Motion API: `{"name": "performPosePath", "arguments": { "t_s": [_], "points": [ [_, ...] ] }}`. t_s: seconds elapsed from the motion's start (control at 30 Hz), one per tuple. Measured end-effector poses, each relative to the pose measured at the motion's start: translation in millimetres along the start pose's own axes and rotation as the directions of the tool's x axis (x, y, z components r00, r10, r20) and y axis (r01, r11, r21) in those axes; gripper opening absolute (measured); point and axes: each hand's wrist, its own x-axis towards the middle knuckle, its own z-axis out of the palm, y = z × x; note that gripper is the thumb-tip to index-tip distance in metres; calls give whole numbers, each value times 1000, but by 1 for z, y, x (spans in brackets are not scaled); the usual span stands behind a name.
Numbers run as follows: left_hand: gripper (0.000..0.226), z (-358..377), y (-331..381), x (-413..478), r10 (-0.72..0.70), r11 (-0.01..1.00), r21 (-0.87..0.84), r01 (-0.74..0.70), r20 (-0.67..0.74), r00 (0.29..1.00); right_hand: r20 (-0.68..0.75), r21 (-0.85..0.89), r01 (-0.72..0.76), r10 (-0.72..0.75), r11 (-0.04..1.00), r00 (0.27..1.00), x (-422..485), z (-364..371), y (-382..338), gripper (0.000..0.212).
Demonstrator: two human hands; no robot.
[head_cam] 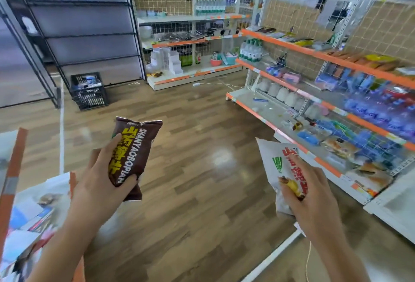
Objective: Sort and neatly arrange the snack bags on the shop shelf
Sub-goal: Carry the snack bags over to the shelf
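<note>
A person stands in a shop aisle, the sorting seemingly only partly done. The left hand (101,174) grips a dark brown foil snack bag with yellow lettering (137,147) over the wooden floor. The right hand (314,194) holds a white snack bag with red and green print (274,158) just off the front edge of the white metal shelf with orange edging (325,166), where packets lie loose and mixed. A black plastic crate (89,93) on the floor further off holds blurred blue-and-white packets.

Glossy wood-plank floor (202,106), orange-edged back shelving (179,43)
</note>
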Motion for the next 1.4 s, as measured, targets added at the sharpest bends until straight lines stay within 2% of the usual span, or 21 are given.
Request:
{"name": "performPosePath", "arguments": {
  "t_s": [0.2, 0.37, 0.5, 0.8, 1.1, 1.4],
  "points": [
    [82, 55, 33, 51, 73, 996, -55, -72, 35, 997, 2, 12, -67, 67, 998, 998, 47, -4, 34, 65],
    [85, 102, 42, 102, 112, 991, -78, -104, 102, 988, -51, 2, -98, 98, 995, 994, 82, 4, 52, 70],
    [84, 142, 48, 154, 162, 981, -132, -145, 135, 977, -96, -17, -130, 128, 991, 987, 124, 19, 63, 62],
    [83, 204, 64, 287, 223, 960, -216, -176, 219, 950, -191, -87, -205, 185, 975, 964, 227, 58, 72, 61],
    [84, 280, 105, 376, 270, 950, -230, -211, 267, 925, -251, -81, -196, 171, 977, 953, 324, 72, 109, 63],
    [82, 383, 180, 454, 307, 941, -221, -258, 229, 924, -285, -88, -154, 123, 984, 950, 450, 53, 181, 61]
  ]
}}
